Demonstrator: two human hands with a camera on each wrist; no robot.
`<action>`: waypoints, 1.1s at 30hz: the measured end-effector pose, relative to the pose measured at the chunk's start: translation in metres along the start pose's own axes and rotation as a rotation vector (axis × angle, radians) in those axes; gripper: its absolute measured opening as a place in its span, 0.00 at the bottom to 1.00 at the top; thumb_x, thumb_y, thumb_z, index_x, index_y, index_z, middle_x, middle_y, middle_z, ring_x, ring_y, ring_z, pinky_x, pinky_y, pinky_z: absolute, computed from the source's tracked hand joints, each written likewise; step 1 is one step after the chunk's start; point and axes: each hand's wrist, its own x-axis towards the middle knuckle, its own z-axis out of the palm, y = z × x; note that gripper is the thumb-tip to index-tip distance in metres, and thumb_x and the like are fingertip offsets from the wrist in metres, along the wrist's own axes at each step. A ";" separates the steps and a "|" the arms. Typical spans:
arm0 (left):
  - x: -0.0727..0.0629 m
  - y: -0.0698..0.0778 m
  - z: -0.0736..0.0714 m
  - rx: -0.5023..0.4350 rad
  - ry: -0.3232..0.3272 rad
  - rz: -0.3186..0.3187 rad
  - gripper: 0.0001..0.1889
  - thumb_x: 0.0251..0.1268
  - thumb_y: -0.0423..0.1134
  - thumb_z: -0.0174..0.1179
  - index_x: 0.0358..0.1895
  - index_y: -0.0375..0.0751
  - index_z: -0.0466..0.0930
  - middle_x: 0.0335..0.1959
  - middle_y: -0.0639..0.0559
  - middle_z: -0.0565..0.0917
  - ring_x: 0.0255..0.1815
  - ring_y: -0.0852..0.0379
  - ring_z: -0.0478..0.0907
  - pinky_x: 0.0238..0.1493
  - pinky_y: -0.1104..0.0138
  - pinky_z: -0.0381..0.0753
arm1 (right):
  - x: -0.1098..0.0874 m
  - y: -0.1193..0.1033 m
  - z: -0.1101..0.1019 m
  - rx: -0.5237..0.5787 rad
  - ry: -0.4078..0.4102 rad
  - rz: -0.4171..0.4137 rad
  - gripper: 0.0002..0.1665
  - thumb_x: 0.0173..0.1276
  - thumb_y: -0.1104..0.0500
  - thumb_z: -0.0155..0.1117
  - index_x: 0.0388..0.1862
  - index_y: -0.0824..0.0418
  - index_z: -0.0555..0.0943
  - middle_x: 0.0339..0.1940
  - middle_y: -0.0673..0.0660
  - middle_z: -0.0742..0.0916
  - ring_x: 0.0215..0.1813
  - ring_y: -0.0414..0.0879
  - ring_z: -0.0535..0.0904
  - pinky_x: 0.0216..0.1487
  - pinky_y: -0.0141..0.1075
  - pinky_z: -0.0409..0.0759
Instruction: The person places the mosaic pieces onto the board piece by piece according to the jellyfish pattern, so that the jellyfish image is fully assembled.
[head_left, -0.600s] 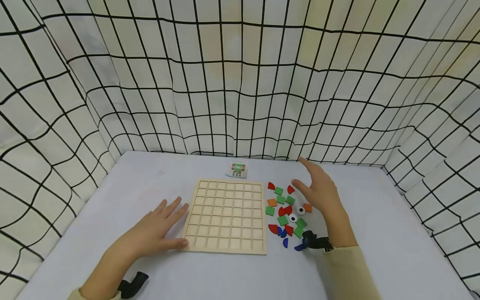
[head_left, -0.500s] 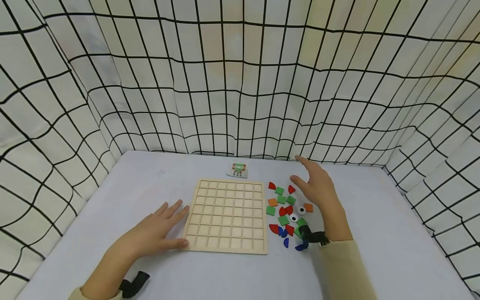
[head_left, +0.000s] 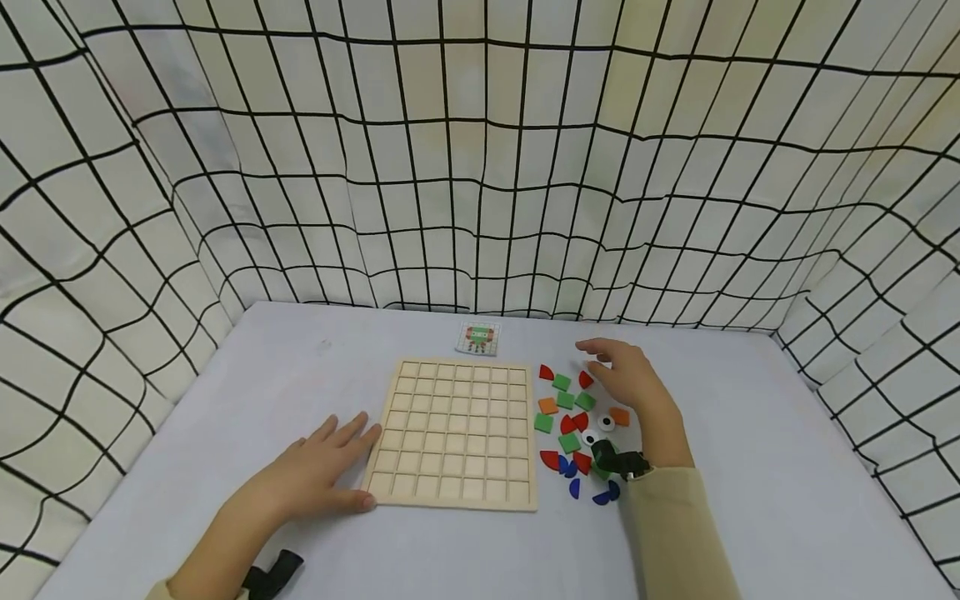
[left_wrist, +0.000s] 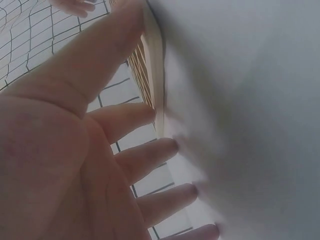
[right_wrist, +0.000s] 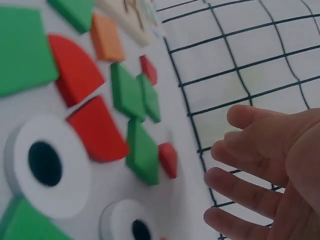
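A wooden grid board (head_left: 454, 421) lies flat before me. My left hand (head_left: 311, 479) is spread at its left side, thumb at the near corner and index fingertip at the left edge. In the left wrist view, the straight fingers (left_wrist: 145, 155) stand beside the board's edge (left_wrist: 156, 65). My right hand (head_left: 633, 383) hovers, fingers loosely bent and holding nothing, over the far end of the loose pieces. Nearest it is a red quarter-circle piece (head_left: 586, 380). Green squares (head_left: 566, 400), orange squares (head_left: 548, 406), blue half-circles (head_left: 574, 488) and white eye discs (right_wrist: 47, 162) lie around; some are partly hidden.
A small card (head_left: 478, 338) with a printed figure lies beyond the board. The white table (head_left: 315, 358) is enclosed at the back and sides by black netting (head_left: 480, 183) over white cloth. Black wrist straps (head_left: 617, 460) sit at the sleeves.
My right hand has come down and toward me over the far pieces, its fingers bending more and its thumb nearer the index finger. The left hand stays at the board with barely any movement.
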 end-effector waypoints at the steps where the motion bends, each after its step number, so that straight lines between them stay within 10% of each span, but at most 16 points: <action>1: -0.001 0.000 0.000 -0.001 0.000 -0.002 0.50 0.52 0.68 0.66 0.77 0.48 0.63 0.78 0.39 0.60 0.75 0.23 0.52 0.60 0.25 0.60 | 0.000 0.001 0.002 -0.002 -0.019 0.014 0.23 0.76 0.59 0.55 0.68 0.51 0.77 0.65 0.59 0.81 0.67 0.61 0.73 0.64 0.60 0.74; 12: -0.002 0.000 0.001 0.009 0.012 0.023 0.47 0.55 0.68 0.64 0.77 0.51 0.63 0.79 0.41 0.59 0.75 0.24 0.52 0.62 0.26 0.59 | -0.001 0.002 0.010 -0.073 -0.152 0.066 0.21 0.69 0.64 0.60 0.59 0.51 0.84 0.56 0.60 0.80 0.52 0.55 0.75 0.55 0.51 0.80; 33: -0.003 0.001 0.001 0.018 -0.009 0.004 0.48 0.55 0.68 0.64 0.77 0.52 0.62 0.79 0.40 0.58 0.76 0.24 0.52 0.62 0.27 0.58 | 0.002 0.001 0.015 -0.128 -0.081 0.119 0.14 0.69 0.63 0.63 0.52 0.57 0.85 0.53 0.61 0.85 0.53 0.57 0.78 0.57 0.55 0.78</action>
